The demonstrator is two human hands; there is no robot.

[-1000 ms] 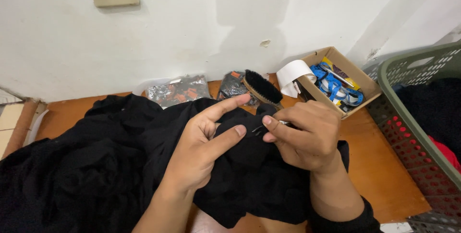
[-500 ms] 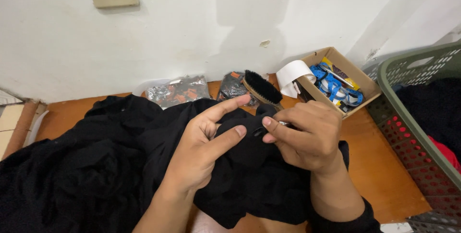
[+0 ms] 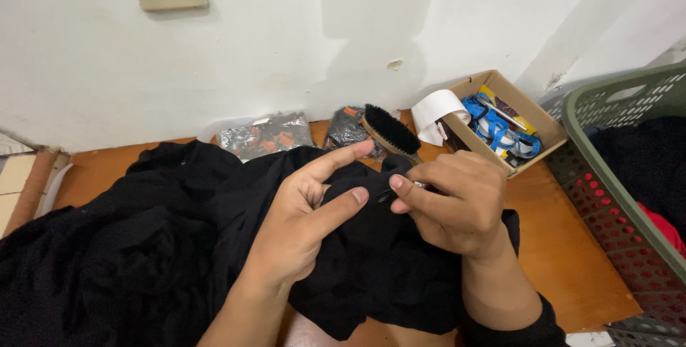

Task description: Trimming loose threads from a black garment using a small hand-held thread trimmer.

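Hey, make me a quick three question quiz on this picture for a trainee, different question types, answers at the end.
1. True or false: both hands touch the black cloth.
2. Which lies in the cardboard box? A) blue items B) the brush C) the white tape roll
3. Fill in: the green basket stands at the picture's ____ edge.

Key
1. True: the left hand and right hand pinch it.
2. A: blue items; the brush and tape roll lie outside.
3. Right: the basket.

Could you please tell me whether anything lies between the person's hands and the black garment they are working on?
Nothing visible does. The left hand and right hand both rest directly on the black garment, pinching a fold between them.
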